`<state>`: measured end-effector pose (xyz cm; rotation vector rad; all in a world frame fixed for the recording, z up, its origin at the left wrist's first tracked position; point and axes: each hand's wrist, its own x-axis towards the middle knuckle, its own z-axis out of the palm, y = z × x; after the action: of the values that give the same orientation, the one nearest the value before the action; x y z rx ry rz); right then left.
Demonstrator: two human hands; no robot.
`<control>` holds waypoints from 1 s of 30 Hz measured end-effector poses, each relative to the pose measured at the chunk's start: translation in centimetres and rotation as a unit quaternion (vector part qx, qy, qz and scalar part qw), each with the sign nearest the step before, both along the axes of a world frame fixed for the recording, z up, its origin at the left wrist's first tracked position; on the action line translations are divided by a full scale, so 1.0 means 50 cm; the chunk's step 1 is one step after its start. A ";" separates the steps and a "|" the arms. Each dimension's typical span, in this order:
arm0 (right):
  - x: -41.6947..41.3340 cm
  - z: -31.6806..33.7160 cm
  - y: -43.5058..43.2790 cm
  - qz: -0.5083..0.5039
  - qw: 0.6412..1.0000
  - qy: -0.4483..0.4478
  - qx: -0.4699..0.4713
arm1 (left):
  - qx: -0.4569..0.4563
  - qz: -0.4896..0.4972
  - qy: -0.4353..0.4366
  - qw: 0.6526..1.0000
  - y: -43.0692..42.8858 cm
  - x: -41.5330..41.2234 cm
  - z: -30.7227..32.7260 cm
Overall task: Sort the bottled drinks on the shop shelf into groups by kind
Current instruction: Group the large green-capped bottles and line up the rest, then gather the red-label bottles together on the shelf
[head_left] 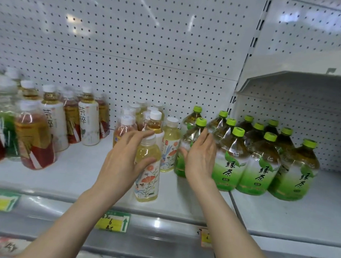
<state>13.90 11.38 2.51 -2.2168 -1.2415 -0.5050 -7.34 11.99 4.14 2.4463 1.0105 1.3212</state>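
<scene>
1. Left hand (123, 162) wraps the flower-label bottle (148, 173), fingers curled round its neck and body; it stands upright at the shelf (79, 175) front.
2. Right hand (201, 156) lies flat and open-fingered against the nearest green tea bottle (181, 149), gripping nothing.
3. I judge the step as gathering flower-label bottles; its matching bottle (170, 146) stands just beyond my left fingertips.
4. Next, I would slide it back alongside, staying clear of the green group.
</scene>
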 end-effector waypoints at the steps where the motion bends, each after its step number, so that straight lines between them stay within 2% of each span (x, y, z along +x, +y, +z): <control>1: 0.005 0.002 0.012 -0.003 1.000 0.003 -0.004 | 0.000 -0.001 0.000 1.000 0.000 -0.001 -0.001; 6: 0.033 0.029 0.065 -0.006 0.999 0.033 -0.039 | -0.003 -0.009 -0.007 1.000 0.006 -0.012 -0.006; 12: 0.049 0.046 0.084 0.007 0.994 0.012 -0.107 | -0.016 -0.013 -0.024 0.999 0.010 -0.026 -0.011; 14: 0.056 0.036 0.079 0.005 0.995 -0.006 -0.101 | -0.039 -0.022 -0.032 0.998 0.007 -0.024 -0.013; 18: 0.044 0.048 0.059 0.025 0.996 0.029 -0.080 | -0.074 -0.055 -0.067 0.993 -0.005 -0.028 -0.018; 21: 0.016 0.073 0.033 0.071 0.996 0.008 0.043 | -0.103 -0.049 -0.135 0.984 -0.008 -0.057 -0.018; 23: -0.020 0.095 0.013 0.121 0.981 0.015 0.150 | -0.104 -0.028 -0.167 0.980 -0.010 -0.089 -0.012; 24: -0.040 0.105 0.006 0.149 0.974 0.017 0.172 | -0.101 -0.017 -0.180 0.978 -0.008 -0.106 -0.006; 27: -0.100 0.122 0.008 0.221 0.965 0.059 0.130 | -0.078 0.021 -0.199 0.977 0.013 -0.163 0.012; 30: -0.147 0.112 0.027 0.224 0.969 0.070 0.072 | -0.062 0.060 -0.178 0.980 0.057 -0.204 0.018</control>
<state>6.57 12.73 8.09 -1.7443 -1.5171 -0.2457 -17.53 14.83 5.04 1.9887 1.1180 1.6066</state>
